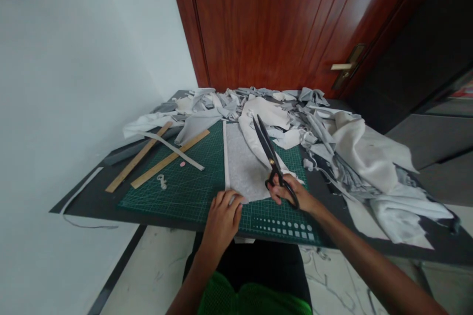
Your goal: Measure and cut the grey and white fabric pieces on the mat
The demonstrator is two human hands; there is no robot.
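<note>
Grey panel on the mat, scissors held above it

Position: the grey fabric panel [240,157] lies on a green cutting mat [195,182], which sits on a dark bench [86,202]. A pale band runs along the panel's left edge. A curved white cloth [249,133] lies along its right side, partly over it.

Left hand [222,219]: set at the panel's near left corner, fingers together and curled over the edge. The placement would probably steady that corner. Whether the fingers pinch the fabric or only press on it, I cannot tell.

Right hand [297,196]: fingers closed around the handles of the black scissors [272,162]. The blades are slightly parted and point away from the wearer, a grip that appears to keep them controllable. Contact between blades and cloth cannot be confirmed.

Surroundings: two wooden rulers [138,160] [170,158] lie slanted to the left, with a pale strip [175,148] crossing them, presumably laid aside within reach. Mixed scraps [225,103] are heaped along the far edge, and larger white cloths [364,152] are bunched at the right, apparently pushed off the mat's centre.
</note>
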